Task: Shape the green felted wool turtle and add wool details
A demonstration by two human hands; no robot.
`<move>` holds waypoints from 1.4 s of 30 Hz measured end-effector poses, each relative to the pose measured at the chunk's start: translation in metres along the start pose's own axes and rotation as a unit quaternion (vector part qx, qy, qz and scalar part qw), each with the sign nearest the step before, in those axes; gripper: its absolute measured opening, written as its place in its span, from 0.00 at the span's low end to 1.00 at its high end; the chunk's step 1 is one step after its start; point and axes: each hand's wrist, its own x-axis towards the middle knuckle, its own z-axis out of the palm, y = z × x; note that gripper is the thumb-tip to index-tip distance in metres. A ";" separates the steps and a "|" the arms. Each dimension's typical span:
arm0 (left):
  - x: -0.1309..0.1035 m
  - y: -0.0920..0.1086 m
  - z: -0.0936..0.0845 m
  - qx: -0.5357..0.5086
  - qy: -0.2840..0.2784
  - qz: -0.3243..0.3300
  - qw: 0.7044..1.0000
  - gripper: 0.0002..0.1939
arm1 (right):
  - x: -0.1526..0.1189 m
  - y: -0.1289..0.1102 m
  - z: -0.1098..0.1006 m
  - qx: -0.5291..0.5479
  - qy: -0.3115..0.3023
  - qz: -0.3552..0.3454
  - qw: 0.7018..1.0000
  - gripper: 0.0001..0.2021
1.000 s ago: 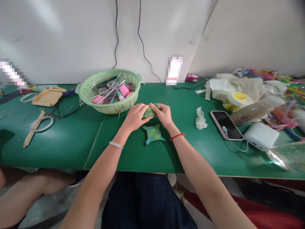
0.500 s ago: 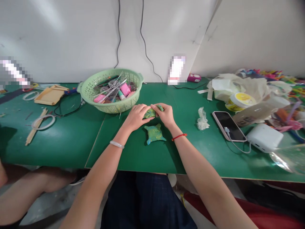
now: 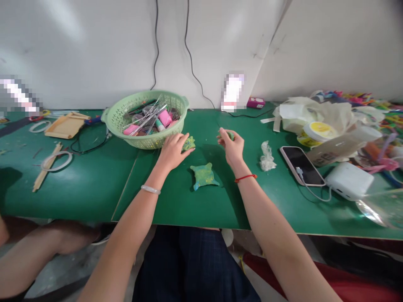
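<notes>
My left hand [image 3: 172, 153] is closed round a lump of mottled green and yellow clay [image 3: 189, 144], just in front of the basket. My right hand [image 3: 233, 149] is apart from it, its fingertips curled in a pinch with a small green clay piece [image 3: 231, 136] partly showing between them. On the table between my forearms lies a flat blue-green clay shape [image 3: 204, 175] with four pointed corners, resembling a turtle's body; neither hand touches it.
A light green basket [image 3: 145, 141] of tools stands behind my left hand. To the right are crumpled clear plastic [image 3: 267, 157], a phone [image 3: 302, 166], a white charger [image 3: 350, 181] and a tub [image 3: 321, 131]. Tape rings and a wooden strip [image 3: 47, 167] lie left. Another person's leg shows lower left.
My hands have moved apart. The left went left with the clay lump, and the right went right with a small green piece. The four-cornered shape stayed put.
</notes>
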 end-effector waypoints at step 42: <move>0.000 0.026 0.002 -0.588 -0.013 -0.163 0.792 0.35 | -0.042 -0.015 0.024 -0.135 -0.343 -0.090 0.925 0.28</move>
